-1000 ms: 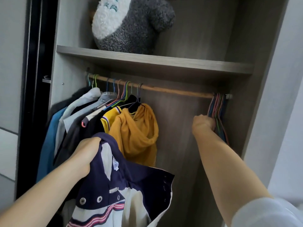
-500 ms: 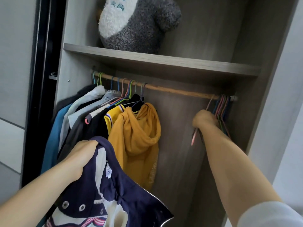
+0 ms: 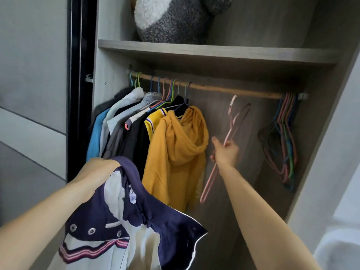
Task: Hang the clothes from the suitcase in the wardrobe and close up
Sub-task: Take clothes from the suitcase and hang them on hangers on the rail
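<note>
While her left hand (image 3: 99, 172) grips the navy jacket (image 3: 136, 221), the right hand (image 3: 226, 152) holds a pink hanger (image 3: 231, 129) below the rail (image 3: 224, 89)

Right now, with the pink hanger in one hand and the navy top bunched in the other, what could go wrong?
1. The right hand grips the pink hanger at only one spot, so it may swing and snag the yellow hoodie beside it.
2. The left hand holds the navy top in a bunch. Finding the neck opening for the hanger may be awkward, and the top could slip.
</note>
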